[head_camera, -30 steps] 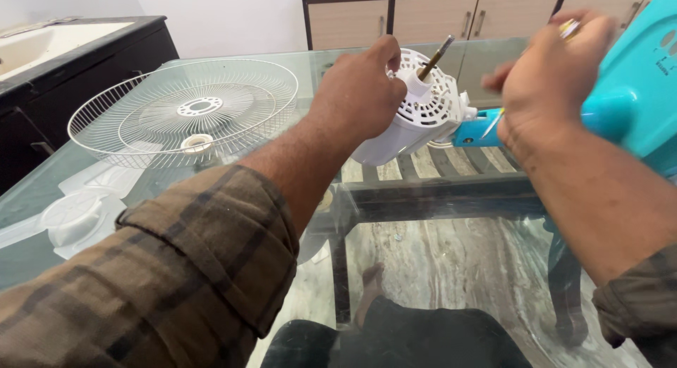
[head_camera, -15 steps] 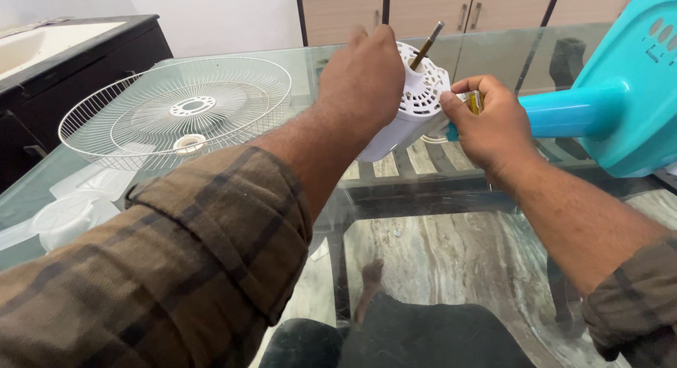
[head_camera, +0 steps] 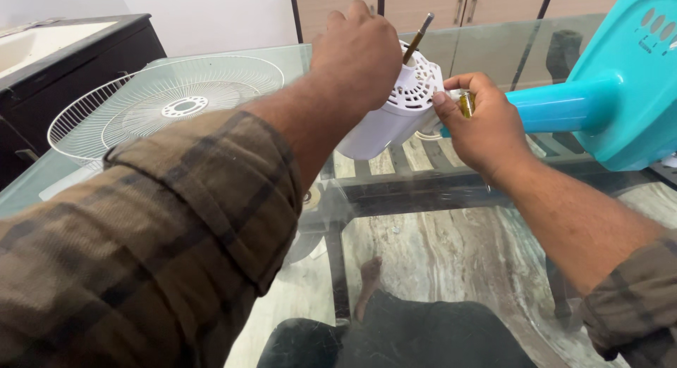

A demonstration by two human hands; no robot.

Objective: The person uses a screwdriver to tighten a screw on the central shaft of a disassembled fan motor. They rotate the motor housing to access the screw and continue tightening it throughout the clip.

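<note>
A white fan motor housing (head_camera: 395, 117) with a metal shaft (head_camera: 417, 36) sticking up sits on the end of a turquoise fan stand (head_camera: 564, 107) lying over the glass table (head_camera: 451, 198). My left hand (head_camera: 356, 54) grips the top of the housing. Just to its right, my right hand (head_camera: 479, 124) is closed on a small yellow-handled tool (head_camera: 466, 103) held against the joint between housing and turquoise neck. Most of the tool is hidden by my fingers.
A white wire fan grille (head_camera: 169, 103) lies on the table at the left. The turquoise base (head_camera: 627, 79) stands at the right edge. Dark counter with a sink (head_camera: 56, 57) at far left, wooden cabinets (head_camera: 437, 4) behind. My legs show under the glass.
My right hand came down from the upper right to the housing's right side, at the neck joint. My left hand stayed on the housing. The view moved closer.
</note>
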